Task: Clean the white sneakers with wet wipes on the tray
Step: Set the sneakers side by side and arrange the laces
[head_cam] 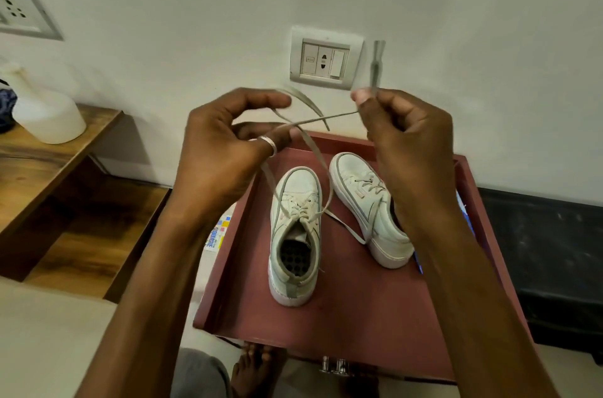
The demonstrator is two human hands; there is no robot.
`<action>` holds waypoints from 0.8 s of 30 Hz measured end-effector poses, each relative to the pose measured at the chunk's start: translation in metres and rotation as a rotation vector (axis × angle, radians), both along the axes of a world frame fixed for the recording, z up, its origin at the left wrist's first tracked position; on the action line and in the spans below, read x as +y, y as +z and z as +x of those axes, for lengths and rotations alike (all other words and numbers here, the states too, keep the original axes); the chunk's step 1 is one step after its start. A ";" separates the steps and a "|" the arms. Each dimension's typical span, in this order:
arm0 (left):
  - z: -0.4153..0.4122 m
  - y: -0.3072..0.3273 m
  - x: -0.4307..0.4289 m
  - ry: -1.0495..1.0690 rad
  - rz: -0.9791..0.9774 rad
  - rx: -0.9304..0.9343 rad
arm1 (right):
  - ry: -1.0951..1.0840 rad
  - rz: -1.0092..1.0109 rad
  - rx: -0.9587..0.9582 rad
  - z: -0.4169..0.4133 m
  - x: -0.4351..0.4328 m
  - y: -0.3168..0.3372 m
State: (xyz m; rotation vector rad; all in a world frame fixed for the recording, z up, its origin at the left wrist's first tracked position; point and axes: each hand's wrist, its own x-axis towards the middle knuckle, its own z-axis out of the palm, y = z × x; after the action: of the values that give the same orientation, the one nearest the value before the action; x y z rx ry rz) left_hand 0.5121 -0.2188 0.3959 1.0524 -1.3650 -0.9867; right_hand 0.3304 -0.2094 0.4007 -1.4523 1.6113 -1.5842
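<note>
Head view, white sneakers (295, 188) on tray (359, 316), left hand (222, 149), right hand (408, 143) fingers (362, 97) pinching grey laces (339, 115)

A white bottle (45, 110) stands on a wooden shelf (49, 166), left of a wall socket (326, 58).

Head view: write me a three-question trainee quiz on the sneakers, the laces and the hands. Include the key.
1. True or false: the two white sneakers are on the tray.
2. The right hand pinches: A a wet wipe; B a shoelace; C the tray's rim.
3. Which hand wears a ring?

Key: 1 true; 2 B; 3 the left hand.
</note>
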 end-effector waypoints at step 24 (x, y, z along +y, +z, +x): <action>-0.001 -0.002 0.000 0.007 -0.054 0.054 | 0.344 0.224 0.046 0.009 0.006 -0.009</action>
State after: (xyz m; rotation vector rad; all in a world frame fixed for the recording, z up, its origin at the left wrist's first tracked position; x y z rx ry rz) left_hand 0.5108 -0.2188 0.3935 0.9827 -1.3359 -0.9615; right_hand 0.3397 -0.2037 0.3915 -1.5515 1.4177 -1.1497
